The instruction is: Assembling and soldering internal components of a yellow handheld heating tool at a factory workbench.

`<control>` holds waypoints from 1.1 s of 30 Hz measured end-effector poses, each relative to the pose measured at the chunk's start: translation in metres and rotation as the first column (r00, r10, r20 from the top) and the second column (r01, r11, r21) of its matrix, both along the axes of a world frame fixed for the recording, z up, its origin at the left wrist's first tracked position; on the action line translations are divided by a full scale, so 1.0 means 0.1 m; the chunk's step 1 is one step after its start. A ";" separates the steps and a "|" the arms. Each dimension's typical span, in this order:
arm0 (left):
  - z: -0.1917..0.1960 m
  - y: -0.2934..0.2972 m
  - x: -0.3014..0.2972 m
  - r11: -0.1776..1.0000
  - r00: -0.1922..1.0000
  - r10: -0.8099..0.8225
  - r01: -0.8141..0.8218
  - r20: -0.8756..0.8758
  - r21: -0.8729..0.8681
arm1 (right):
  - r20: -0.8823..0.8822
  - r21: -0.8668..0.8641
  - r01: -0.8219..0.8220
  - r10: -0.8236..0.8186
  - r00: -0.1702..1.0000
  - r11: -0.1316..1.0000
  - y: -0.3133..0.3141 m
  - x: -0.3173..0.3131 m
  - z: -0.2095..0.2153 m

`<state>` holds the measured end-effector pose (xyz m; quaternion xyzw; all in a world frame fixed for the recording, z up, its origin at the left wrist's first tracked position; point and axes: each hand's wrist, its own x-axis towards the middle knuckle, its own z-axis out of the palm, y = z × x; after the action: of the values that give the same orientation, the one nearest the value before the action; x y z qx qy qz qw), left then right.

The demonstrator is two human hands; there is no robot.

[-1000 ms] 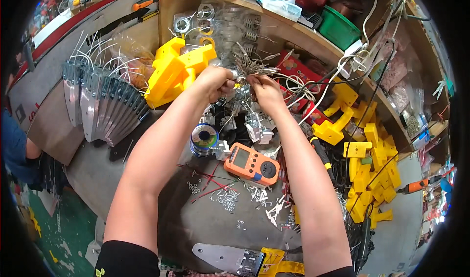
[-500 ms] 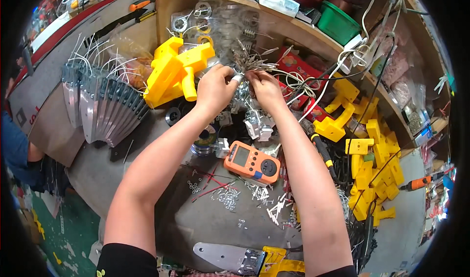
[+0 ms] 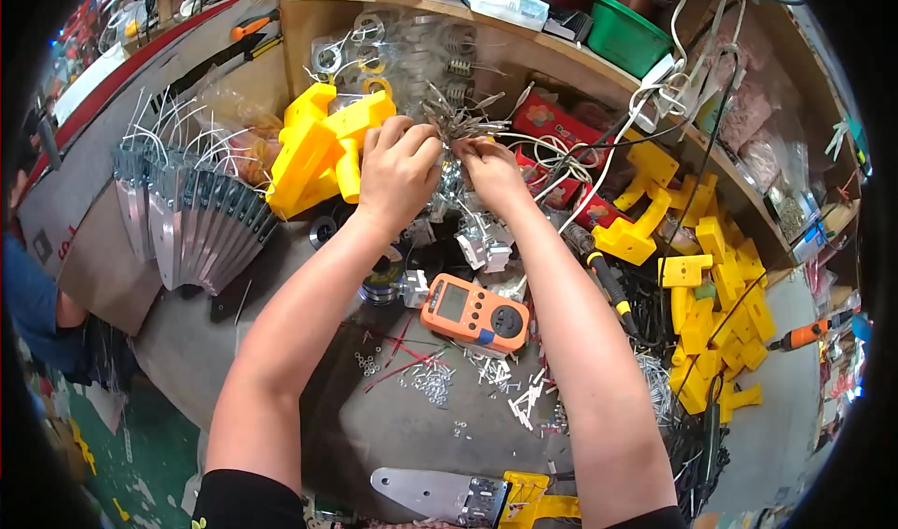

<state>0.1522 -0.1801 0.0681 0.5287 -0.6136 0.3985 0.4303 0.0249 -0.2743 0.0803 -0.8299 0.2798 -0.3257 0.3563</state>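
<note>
At the far middle of the bench, both my hands are raised at a bundle of thin grey wire-like pieces (image 3: pixel 456 117). My left hand (image 3: pixel 398 172) is closed, fingers curled, just left of the bundle and beside yellow plastic housings (image 3: pixel 304 155); what it holds, if anything, is hidden. My right hand (image 3: pixel 491 172) is closed with its fingertips pinched at the bundle's lower right edge; what lies between them is too small to make out. Below the hands hang clear bags and small white block-shaped parts (image 3: pixel 485 241). An orange multimeter (image 3: pixel 475 314) lies between my forearms.
Fanned silver metal plates with white wires (image 3: pixel 192 216) stand at left. Yellow plastic parts (image 3: pixel 697 323) are piled at right, near a black-and-yellow screwdriver (image 3: pixel 610 286). Small screws (image 3: pixel 432 382) are scattered in front. A metal plate (image 3: pixel 421 493) lies near me. A green bin (image 3: pixel 629 35) sits on the shelf.
My left hand has drawn slightly away from the bundle, and its fingers are more curled with the back of the hand turned up. My right hand stays at the bundle. The whole view has shifted slightly.
</note>
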 end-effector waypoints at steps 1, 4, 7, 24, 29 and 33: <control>0.00 -0.02 0.01 1.000 1.000 -0.004 0.004 0.002 -0.002 | 0.002 -0.002 0.004 -0.004 1.000 1.000 -0.02 0.00 -0.01; -0.07 -0.09 0.02 0.999 0.999 -0.037 0.037 -0.008 -0.038 | 0.137 -0.160 -0.013 0.036 0.990 0.987 -0.03 0.03 -0.06; -0.09 -0.13 0.02 0.988 0.949 -0.079 0.114 -0.306 0.101 | 0.014 0.011 -0.017 0.017 1.000 1.000 -0.02 0.01 0.00; -0.14 -0.04 0.34 0.747 0.461 0.031 0.579 -0.887 0.328 | -0.012 -0.017 0.043 -0.043 0.999 0.999 -0.13 -0.37 0.14; -0.15 0.33 0.24 0.784 0.532 0.062 0.498 -0.845 0.370 | -0.305 -0.489 -0.046 -0.121 0.945 0.871 0.25 -0.66 0.14; -0.11 0.45 -0.02 0.853 0.737 -0.244 0.472 -0.630 0.222 | -0.480 -0.678 -0.139 -0.292 0.827 0.722 0.51 -0.65 -0.11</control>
<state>0.1499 -0.1351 0.0568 0.5643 -0.6073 0.0033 0.5591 -0.0399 -0.2230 0.0692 -0.9457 0.2656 -0.1649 -0.0889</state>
